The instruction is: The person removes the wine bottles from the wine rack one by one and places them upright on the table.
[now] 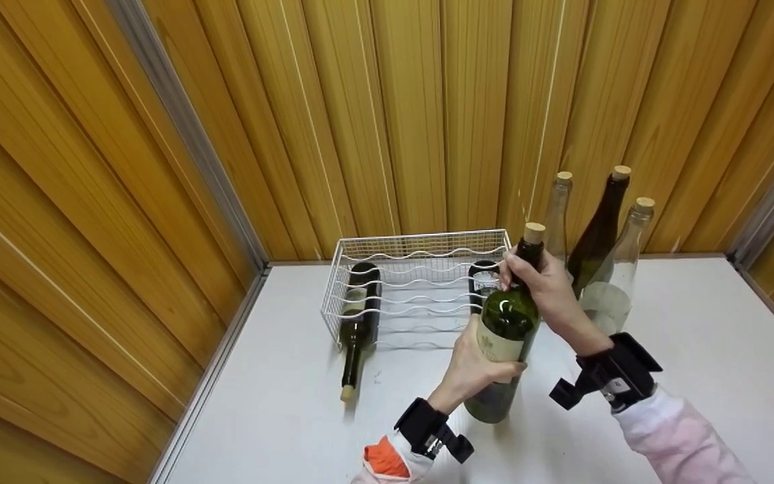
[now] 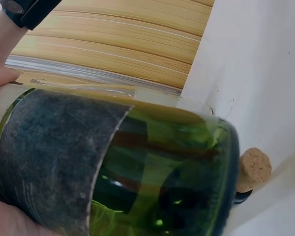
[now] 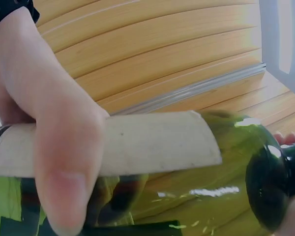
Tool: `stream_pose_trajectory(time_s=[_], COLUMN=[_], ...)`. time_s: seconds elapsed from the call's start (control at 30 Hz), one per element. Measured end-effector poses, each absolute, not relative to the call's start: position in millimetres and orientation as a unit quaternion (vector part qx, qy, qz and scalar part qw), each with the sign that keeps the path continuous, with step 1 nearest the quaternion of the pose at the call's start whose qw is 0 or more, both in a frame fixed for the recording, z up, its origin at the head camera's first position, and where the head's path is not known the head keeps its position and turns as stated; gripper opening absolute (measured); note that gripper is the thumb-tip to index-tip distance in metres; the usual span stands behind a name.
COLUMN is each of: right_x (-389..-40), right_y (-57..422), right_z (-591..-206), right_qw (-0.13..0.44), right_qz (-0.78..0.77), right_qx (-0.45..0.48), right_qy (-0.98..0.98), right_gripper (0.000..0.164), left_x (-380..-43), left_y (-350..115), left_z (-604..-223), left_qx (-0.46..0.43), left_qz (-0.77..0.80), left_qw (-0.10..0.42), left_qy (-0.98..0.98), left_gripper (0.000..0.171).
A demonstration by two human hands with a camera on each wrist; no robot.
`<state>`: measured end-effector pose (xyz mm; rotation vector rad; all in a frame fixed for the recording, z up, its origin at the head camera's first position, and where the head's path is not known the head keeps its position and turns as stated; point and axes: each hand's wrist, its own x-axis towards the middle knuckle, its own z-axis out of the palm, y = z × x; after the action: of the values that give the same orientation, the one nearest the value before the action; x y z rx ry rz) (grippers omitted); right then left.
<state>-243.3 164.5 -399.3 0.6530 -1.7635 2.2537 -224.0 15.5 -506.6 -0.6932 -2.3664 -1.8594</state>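
Note:
A green wine bottle point(image 1: 508, 316) with a cork in its mouth and a pale label is held with its neck up, slightly tilted. My left hand point(image 1: 471, 370) grips its lower body; in the right wrist view the left thumb point(image 3: 69, 162) lies across the pale label. My right hand point(image 1: 551, 286) is wrapped round the neck, just below the cork. In the left wrist view the bottle's base and dark lower label point(image 2: 59, 147) fill much of the picture. Behind stands a white wire rack point(image 1: 424, 235) with wavy bars.
One dark bottle point(image 1: 353, 336) lies in the rack's left side, its corked neck pointing towards me. Another bottle point(image 1: 484, 279) lies at the right, partly hidden. Two clear bottles point(image 1: 612, 282) and a dark one point(image 1: 598, 228) stand at right. Wood-patterned walls point(image 1: 407, 114) enclose the white table point(image 1: 273, 403).

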Motion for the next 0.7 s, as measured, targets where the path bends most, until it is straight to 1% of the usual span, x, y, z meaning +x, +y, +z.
stream_pose_trajectory(time_s=[0.27, 0.5, 0.7], right_x=[-245.5, -244.7, -244.3], right_y=[163.7, 164.9, 167.3], right_z=[-402.3, -403.7, -403.1], right_qw=[0.113, 0.118, 0.138], right_qz=[0.762, 0.755, 0.731], right_qx=[0.241, 0.247, 0.257], right_qy=[-0.59, -0.596, -0.617], right_gripper=[0.018, 0.016, 0.015], left_x=[-222.6, -221.7, -225.8], left_y=[16.2, 17.6, 17.8], left_z=[-506.7, -506.4, -504.7], left_qx=[-0.219, -0.221, -0.228], left_qz=[-0.609, -0.615, -0.599], left_qw=[0.013, -0.006, -0.036], left_qy=[-0.762, -0.757, -0.767], left_gripper=[0.063, 0.064, 0.069])
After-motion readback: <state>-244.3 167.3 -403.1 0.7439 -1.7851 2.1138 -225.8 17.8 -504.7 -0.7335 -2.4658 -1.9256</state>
